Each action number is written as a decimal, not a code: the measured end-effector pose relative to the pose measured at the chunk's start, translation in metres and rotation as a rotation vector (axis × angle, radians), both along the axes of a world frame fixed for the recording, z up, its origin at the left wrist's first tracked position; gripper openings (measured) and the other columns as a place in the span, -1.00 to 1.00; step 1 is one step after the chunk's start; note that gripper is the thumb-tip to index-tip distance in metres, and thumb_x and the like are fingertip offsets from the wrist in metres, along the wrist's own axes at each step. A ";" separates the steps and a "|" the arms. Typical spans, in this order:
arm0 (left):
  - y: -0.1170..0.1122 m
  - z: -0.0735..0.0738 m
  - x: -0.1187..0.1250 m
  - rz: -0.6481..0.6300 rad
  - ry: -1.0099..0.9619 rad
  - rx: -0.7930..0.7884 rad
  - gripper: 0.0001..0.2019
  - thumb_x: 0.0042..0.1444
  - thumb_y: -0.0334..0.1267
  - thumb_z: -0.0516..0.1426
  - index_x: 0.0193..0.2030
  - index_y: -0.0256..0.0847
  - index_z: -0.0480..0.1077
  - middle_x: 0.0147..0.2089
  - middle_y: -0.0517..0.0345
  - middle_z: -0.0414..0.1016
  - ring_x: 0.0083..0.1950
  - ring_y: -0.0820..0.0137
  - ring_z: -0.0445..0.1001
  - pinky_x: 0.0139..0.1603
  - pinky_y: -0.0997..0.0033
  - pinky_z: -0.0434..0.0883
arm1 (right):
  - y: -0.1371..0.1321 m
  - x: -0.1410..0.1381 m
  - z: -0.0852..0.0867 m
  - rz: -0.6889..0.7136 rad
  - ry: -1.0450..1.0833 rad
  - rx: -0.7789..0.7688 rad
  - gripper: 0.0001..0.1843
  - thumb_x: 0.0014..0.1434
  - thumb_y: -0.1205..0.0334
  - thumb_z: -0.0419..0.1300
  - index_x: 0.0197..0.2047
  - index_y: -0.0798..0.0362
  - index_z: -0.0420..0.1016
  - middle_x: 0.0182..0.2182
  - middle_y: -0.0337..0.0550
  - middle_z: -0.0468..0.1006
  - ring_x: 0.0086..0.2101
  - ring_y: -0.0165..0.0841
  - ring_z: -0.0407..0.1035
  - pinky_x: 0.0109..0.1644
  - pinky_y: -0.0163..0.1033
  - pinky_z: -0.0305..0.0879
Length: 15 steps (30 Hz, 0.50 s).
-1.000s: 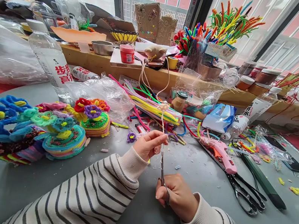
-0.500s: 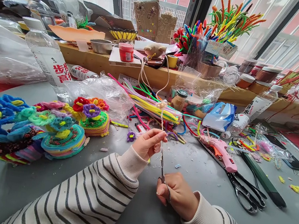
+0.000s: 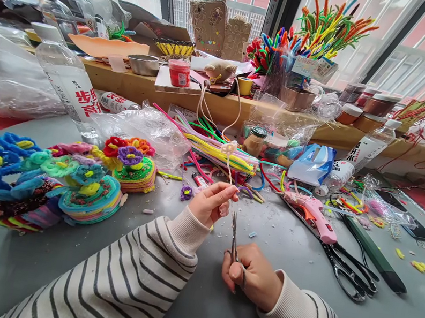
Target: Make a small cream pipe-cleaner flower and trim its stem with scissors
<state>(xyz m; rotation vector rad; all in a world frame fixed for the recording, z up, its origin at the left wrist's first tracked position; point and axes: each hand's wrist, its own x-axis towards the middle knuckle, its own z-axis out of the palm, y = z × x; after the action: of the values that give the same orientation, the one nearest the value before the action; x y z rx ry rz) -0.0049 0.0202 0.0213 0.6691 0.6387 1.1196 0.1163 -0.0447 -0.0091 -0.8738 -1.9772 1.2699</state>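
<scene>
My left hand (image 3: 210, 203) pinches the lower stem of a cream pipe-cleaner flower (image 3: 229, 151), which stands upright above the grey table (image 3: 15, 267). My right hand (image 3: 254, 275) is closed round the handles of small metal scissors (image 3: 234, 238). Their blades point up, just right of my left fingertips and just below the stem's end.
Finished pipe-cleaner flowers and coasters (image 3: 85, 186) lie at the left. Loose pipe cleaners (image 3: 214, 151), a pink glue gun (image 3: 314, 217) and black scissors (image 3: 352, 274) lie ahead and right. Water bottles (image 3: 66, 80), jars and bags crowd the wooden sill (image 3: 225, 108).
My right hand drew the scissors slightly down and right, away from the stem. My left hand stays where it was, still pinching the flower stem.
</scene>
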 end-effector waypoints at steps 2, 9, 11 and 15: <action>0.000 0.000 0.000 -0.006 0.004 -0.004 -0.73 -0.44 -0.26 0.30 -0.57 -0.31 0.35 -0.64 0.28 0.38 -0.76 0.74 0.12 -0.74 0.69 0.06 | 0.000 0.000 0.002 -0.003 0.007 -0.002 -0.24 -0.04 -0.38 -0.29 -0.80 0.13 0.16 -0.79 -0.22 0.23 -0.69 -0.53 0.10 -0.60 -0.41 0.05; 0.000 0.001 0.000 -0.033 0.022 -0.017 -0.73 -0.45 -0.23 0.30 -0.60 -0.32 0.35 -0.65 0.27 0.39 -0.76 0.74 0.13 -0.74 0.70 0.07 | 0.000 0.000 0.003 0.010 -0.054 -0.012 -0.25 -0.04 -0.38 -0.28 -0.79 0.13 0.15 -0.80 -0.22 0.22 -0.71 -0.53 0.10 -0.61 -0.41 0.04; 0.000 0.000 0.000 -0.035 0.034 -0.012 -0.73 -0.44 -0.23 0.30 -0.59 -0.32 0.35 -0.65 0.27 0.39 -0.75 0.74 0.13 -0.74 0.70 0.07 | 0.000 0.000 0.003 0.014 -0.056 -0.016 -0.25 -0.04 -0.38 -0.28 -0.79 0.13 0.15 -0.81 -0.22 0.22 -0.71 -0.53 0.10 -0.62 -0.41 0.03; -0.001 0.000 0.001 -0.027 0.061 -0.008 -0.72 -0.43 -0.23 0.30 -0.58 -0.33 0.34 -0.64 0.26 0.38 -0.75 0.75 0.12 -0.73 0.70 0.06 | 0.000 -0.001 0.002 0.015 -0.038 -0.018 -0.25 -0.06 -0.39 -0.25 -0.79 0.13 0.16 -0.81 -0.22 0.21 -0.71 -0.52 0.11 -0.61 -0.41 0.04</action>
<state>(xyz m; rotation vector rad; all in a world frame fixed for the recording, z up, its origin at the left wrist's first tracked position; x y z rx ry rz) -0.0042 0.0190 0.0213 0.7053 0.6836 1.0743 0.1157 -0.0444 -0.0070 -0.8997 -2.0083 1.2899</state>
